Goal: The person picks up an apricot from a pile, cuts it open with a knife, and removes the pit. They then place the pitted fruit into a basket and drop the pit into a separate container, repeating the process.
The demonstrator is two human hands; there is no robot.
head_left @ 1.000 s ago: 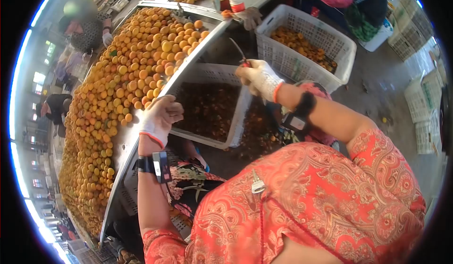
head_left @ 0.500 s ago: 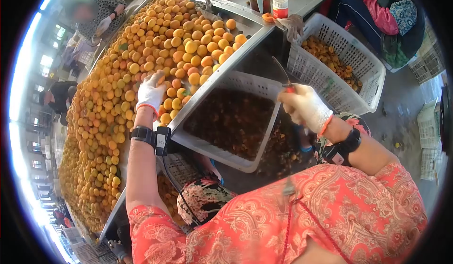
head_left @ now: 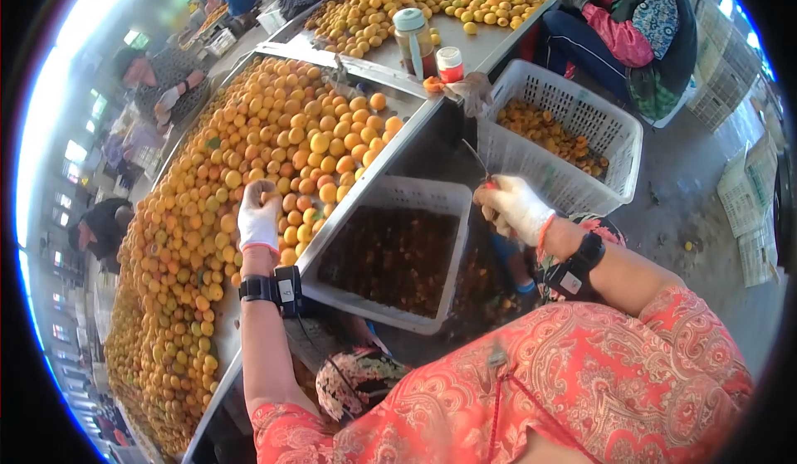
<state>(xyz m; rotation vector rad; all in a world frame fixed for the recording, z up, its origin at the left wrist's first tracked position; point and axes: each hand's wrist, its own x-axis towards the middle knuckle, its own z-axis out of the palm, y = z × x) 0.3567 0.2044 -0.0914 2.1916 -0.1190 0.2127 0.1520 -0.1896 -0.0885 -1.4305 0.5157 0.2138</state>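
Note:
My left hand (head_left: 260, 215), in a white glove with bare fingertips, is over the heap of apricots (head_left: 187, 223) on the metal table. Its fingers are curled together around what looks like an apricot, mostly hidden by the hand. My right hand (head_left: 516, 208), gloved the same way, is closed on the red handle of a small knife (head_left: 476, 158). The thin blade points up and to the left. Between my hands and lower down, a pale plastic crate (head_left: 384, 318) holds dark, wet-looking bits of fruit.
Another white crate (head_left: 624, 165) with apricot pieces stands at right. A lidded bottle (head_left: 413, 45) and a red-and-white jar (head_left: 449, 65) sit at the table's corner beside a cloth (head_left: 473, 90). A co-worker (head_left: 656, 41) sits beyond the crate; another person (head_left: 170, 82) is across the table.
The view has tilted up, showing more of the far table. My left hand has drawn its fingers together among the apricots. My right hand still holds the knife.

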